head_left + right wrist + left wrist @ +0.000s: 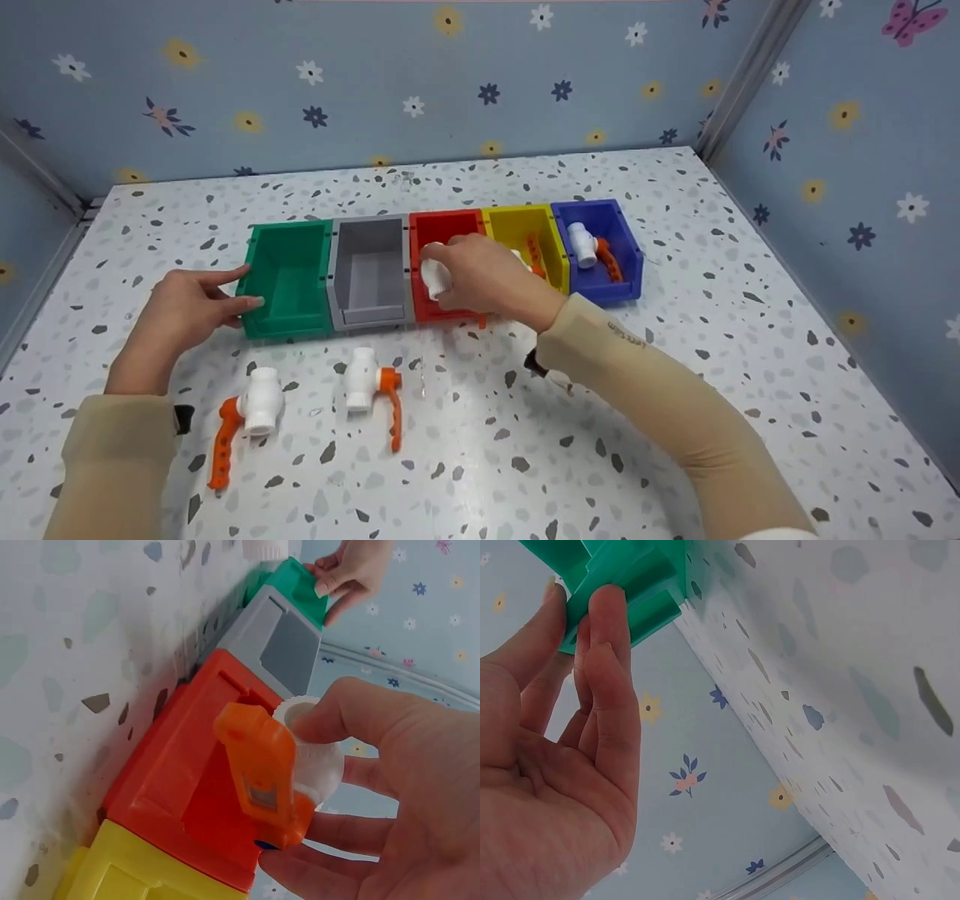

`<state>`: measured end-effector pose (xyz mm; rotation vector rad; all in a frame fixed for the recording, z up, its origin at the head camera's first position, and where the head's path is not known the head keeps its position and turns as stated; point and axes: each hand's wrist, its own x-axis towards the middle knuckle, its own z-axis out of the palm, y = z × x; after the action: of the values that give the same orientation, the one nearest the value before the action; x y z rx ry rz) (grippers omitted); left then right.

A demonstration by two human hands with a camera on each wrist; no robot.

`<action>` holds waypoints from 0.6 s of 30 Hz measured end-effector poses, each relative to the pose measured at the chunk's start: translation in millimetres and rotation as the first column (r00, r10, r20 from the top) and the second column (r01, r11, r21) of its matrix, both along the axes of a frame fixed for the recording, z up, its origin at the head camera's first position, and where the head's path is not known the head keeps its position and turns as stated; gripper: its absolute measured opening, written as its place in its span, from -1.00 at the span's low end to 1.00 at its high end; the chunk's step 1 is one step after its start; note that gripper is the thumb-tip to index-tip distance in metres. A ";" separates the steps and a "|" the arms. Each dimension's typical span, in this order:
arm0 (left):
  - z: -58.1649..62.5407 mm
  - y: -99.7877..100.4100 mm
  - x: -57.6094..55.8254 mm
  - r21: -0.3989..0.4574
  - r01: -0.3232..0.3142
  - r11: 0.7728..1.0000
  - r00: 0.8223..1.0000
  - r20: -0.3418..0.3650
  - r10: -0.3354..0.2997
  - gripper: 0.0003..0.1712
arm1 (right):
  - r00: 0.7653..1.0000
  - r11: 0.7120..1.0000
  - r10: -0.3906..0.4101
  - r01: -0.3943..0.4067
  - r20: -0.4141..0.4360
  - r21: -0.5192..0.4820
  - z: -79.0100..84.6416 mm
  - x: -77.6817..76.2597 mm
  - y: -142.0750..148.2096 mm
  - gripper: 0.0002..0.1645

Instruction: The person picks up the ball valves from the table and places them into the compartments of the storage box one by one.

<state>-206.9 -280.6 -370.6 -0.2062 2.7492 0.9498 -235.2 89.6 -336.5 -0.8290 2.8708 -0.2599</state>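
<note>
Flower-printed blue panels rise behind a speckled white tabletop. Above the opening of the red bin, the right hand pinches the white body of a valve, its orange handle hanging over that bin. Touching the red bin on its left is the grey bin, and past that the green bin, whose outer edge the left hand pinches between thumb and fingers. Against the red bin's right side sits the yellow bin, containing another valve partly hidden by the right hand; beyond it, the blue bin contains a third valve. Ahead of the red bin and to its left, two more orange-handled valves lie on the tabletop, the nearer one and the farther one.
</note>
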 end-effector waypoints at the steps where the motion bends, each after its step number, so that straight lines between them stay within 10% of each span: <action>1: -0.1 0.1 0.2 -0.001 -0.001 1.000 1.000 0.000 0.001 -0.13 | 1.000 1.000 -0.008 0.008 0.007 -0.003 0.3 -2.1 -0.7 -0.32; 18: -0.1 0.3 1.0 0.007 -0.008 1.000 1.000 0.009 0.008 -0.12 | 0.997 0.996 -0.074 0.072 0.023 0.050 -5.4 -42.0 -8.8 -0.34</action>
<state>-205.9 -280.3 -370.7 -0.2207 2.7387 0.9575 -277.1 80.7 -341.9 -0.7082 2.8752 -0.2047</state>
